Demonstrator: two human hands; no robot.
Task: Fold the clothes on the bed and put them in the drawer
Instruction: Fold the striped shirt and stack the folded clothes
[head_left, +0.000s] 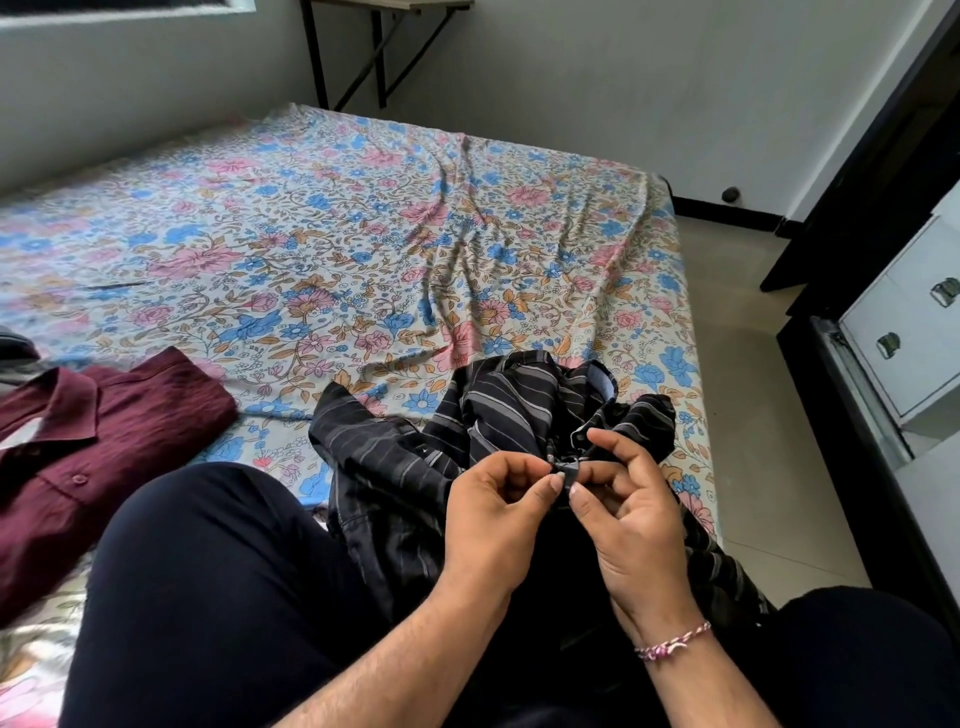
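Dark trousers (218, 597), pink-white thread bracelet (672, 642)

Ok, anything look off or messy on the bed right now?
Nothing damaged. The striped shirt lies bunched and unfolded while both hands pinch its edge; the maroon shirt is neatly folded. The bedsheet is wrinkled mid-bed.

Striped shirt (498, 415): thin dark woven cloth, matt, crumpled. Maroon shirt (98, 447): ribbed-textured cloth, matt. Floral bedsheet (363, 234): printed cotton-like cloth, wrinkled. Drawer handles (944, 290): dull metal.
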